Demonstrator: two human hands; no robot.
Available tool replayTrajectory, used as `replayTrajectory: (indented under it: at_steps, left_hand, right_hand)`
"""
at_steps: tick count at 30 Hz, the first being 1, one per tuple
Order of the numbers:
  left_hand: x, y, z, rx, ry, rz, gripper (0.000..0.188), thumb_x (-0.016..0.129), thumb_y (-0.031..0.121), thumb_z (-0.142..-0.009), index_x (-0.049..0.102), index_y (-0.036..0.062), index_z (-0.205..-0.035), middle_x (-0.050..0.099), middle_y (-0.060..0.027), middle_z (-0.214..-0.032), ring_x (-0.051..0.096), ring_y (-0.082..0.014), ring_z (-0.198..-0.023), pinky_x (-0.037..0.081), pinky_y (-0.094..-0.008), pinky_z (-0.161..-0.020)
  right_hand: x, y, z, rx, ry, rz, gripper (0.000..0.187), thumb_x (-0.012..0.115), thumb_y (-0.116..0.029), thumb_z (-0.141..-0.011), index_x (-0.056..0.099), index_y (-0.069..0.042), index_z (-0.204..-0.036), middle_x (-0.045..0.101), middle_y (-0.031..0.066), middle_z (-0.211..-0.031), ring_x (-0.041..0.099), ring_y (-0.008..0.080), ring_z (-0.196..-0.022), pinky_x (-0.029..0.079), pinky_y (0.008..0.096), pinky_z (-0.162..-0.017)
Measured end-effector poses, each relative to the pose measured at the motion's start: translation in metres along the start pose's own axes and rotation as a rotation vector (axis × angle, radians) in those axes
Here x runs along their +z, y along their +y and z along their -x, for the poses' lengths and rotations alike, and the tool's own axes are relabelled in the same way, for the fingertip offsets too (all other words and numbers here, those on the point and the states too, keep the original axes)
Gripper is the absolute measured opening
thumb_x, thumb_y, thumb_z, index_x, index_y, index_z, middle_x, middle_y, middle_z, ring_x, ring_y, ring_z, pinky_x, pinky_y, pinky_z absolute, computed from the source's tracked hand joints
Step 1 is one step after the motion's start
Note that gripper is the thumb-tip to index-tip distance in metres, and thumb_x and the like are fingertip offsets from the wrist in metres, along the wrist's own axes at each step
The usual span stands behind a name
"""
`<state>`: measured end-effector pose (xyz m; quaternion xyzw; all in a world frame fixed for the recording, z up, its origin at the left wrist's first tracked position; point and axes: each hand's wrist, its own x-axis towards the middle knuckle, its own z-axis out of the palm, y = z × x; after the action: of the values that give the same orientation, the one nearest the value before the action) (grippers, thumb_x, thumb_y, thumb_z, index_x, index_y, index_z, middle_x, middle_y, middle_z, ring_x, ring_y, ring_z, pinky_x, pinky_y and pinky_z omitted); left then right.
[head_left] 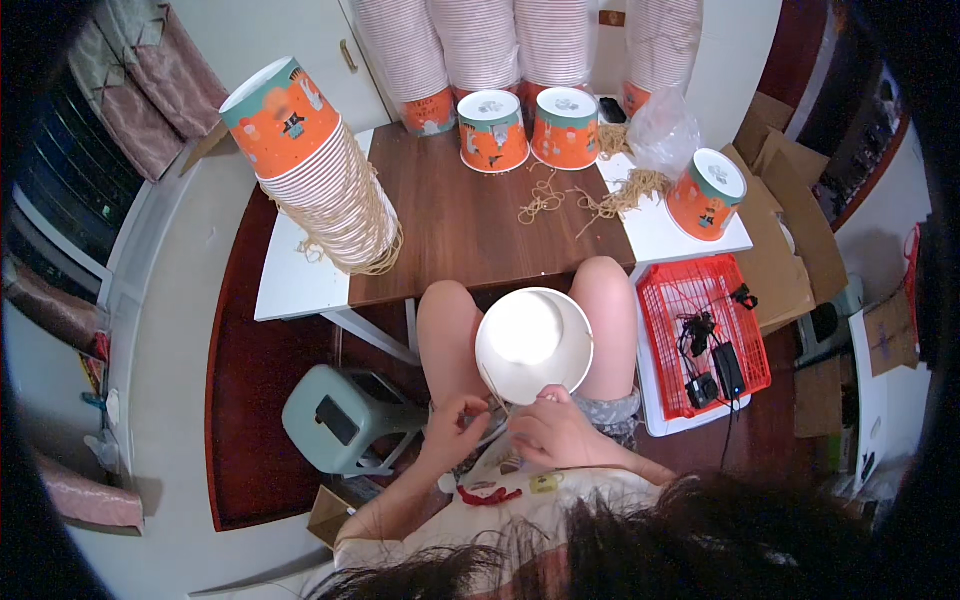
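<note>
Brown tabletop (pixel 455 220) ahead, left hand (pixel 460 428) curled but parted, right hand (pixel 548 432) bent at white bucket (pixel 572 345), grip unclear.

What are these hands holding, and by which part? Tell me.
The right hand is at the near rim of the open tub; whether its grip is closed there cannot be told, nor whether the left hand holds anything.

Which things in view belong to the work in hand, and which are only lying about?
Probably belonging:
bucket between the knees, by left hand and right hand
bucket stack, hung with cords
upturned buckets
loose cords

Probably lying about:
stool
red crate
black adapter
cardboard box
</note>
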<state>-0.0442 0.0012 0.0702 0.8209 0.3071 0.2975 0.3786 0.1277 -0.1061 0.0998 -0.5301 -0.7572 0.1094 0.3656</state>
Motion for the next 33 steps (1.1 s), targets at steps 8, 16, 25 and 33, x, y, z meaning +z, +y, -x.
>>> replayTrajectory:
  at_steps: [8,16,25,33]
  left_hand:
    - [0.025,0.002,0.014,-1.023,-0.263,1.204,0.008,0.056,0.014,-0.083,0.058,0.0083,-0.089,0.058,0.0008,-0.080,0.053,-0.0078,-0.071,0.040,-0.0206,-0.058]
    - [0.039,-0.008,0.022,-1.025,-0.301,1.383,0.008,0.055,0.012,-0.084,0.055,0.0076,-0.090,0.057,0.0005,-0.078,0.052,-0.0074,-0.069,0.040,-0.0209,-0.057]
    - [0.043,-0.003,0.021,-0.954,-0.293,1.534,0.006,0.051,0.013,-0.085,0.052,0.0065,-0.084,0.052,-0.0006,-0.076,0.050,-0.0107,-0.067,0.042,-0.0239,-0.060]
    - [0.030,-0.006,-0.006,-0.987,-0.141,1.552,0.009,0.055,0.011,-0.081,0.048,0.0098,-0.074,0.039,0.0040,-0.060,0.037,-0.0062,-0.053,0.030,-0.0192,-0.046]
  right_hand:
    - [-0.001,-0.001,0.007,-0.069,-0.036,0.209,0.019,0.062,-0.015,-0.065,0.056,-0.010,-0.082,0.056,0.0002,-0.079,0.054,0.0133,-0.074,0.035,0.0372,-0.084]
    - [0.003,-0.001,0.008,-0.062,-0.053,0.268,0.020,0.062,-0.015,-0.065,0.056,-0.008,-0.083,0.056,0.0003,-0.078,0.054,0.0131,-0.075,0.035,0.0370,-0.084]
    - [0.002,0.000,0.008,-0.036,-0.068,0.153,0.022,0.060,-0.011,-0.063,0.057,-0.008,-0.084,0.057,0.0002,-0.077,0.055,0.0142,-0.072,0.036,0.0320,-0.076]
    - [0.004,0.004,0.011,-0.109,-0.024,0.066,0.026,0.057,-0.005,-0.058,0.060,-0.009,-0.084,0.053,0.0002,-0.065,0.050,0.0141,-0.057,0.037,0.0283,-0.066]
